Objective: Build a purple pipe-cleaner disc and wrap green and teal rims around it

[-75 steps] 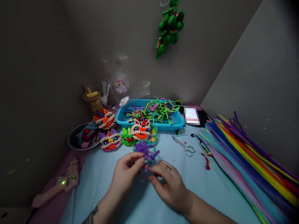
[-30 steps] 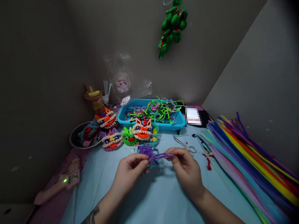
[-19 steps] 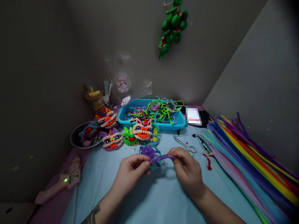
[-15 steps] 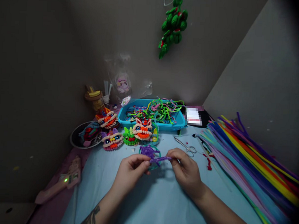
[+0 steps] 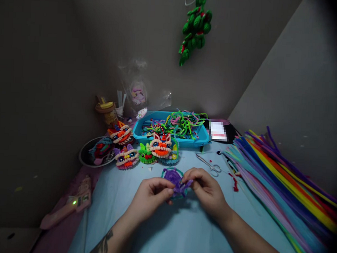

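In the head view, the piece (image 5: 171, 177) is a small, fuzzy purple coil, rounded at its far left part, with short purple strands sticking out toward the right and the near side. A thin teal rim shows around its outer edge, in part behind the purple. The strands bunch together between the hands, and how they cross there is too small to tell. The piece is held up above the pale blue cloth (image 5: 164, 233), near the middle of the table and on the near side of a row of animal heads; a soft shadow falls on the cloth below it.

The left hand (image 5: 152, 195) comes in from the lower left, its thumb and index finger pinching the near left edge of the piece, the other fingers curled beneath. Its forearm slants up from the bottom edge and bears a dark tattoo (image 5: 103, 244). The right hand (image 5: 207, 190) comes in from the lower right, back of the hand upward, wrist slightly bent; its thumb and index finger grip the strands at the right of the piece, the other fingers folded in. The two hands' fingertips are near each other but apart.

Beyond the right hand lie scissors (image 5: 211, 166); past the piece stands an orange-and-cream head (image 5: 160, 148), in front of a blue tray (image 5: 181, 142).
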Tool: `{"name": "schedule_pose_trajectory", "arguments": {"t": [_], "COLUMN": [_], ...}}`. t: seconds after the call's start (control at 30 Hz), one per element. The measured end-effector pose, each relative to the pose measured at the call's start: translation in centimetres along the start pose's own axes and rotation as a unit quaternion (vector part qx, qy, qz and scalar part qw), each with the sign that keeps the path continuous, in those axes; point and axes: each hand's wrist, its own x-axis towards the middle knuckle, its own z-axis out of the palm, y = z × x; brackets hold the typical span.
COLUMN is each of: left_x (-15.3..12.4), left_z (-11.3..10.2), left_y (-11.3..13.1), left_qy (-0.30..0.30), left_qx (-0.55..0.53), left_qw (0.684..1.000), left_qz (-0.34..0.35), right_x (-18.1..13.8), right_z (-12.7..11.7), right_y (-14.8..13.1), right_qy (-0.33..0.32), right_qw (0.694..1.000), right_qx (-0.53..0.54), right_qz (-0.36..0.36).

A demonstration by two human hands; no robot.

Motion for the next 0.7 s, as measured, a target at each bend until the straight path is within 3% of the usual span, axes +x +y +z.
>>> {"name": "schedule_pose_trajectory", "arguments": {"t": [0.2,0.53,0.7], "left_x": [-0.1,-0.03,0.06], "left_z": [0.01,-0.06,-0.13], "left_y": [0.16,0.37,0.51], "left_qy": [0.011,-0.003,0.012], "left_qx": [0.005,-0.013,-0.021], "left_qw": [1.0,1.0,1.0], "left_qz": [0.011,-0.007,0.009], "right_x": [0.63,0.68,0.31], "right_z": [-0.03,0.32,0.72], "right_y": [-0.75,-0.64,-0.83], "right_qy": [0.03,0.053,0.029], "right_qw": [0.998,0.997,0.995], "right_qx": [-0.056,0.041,-0.088], "right_qz": [-0.024,0.031,-0.037]}}
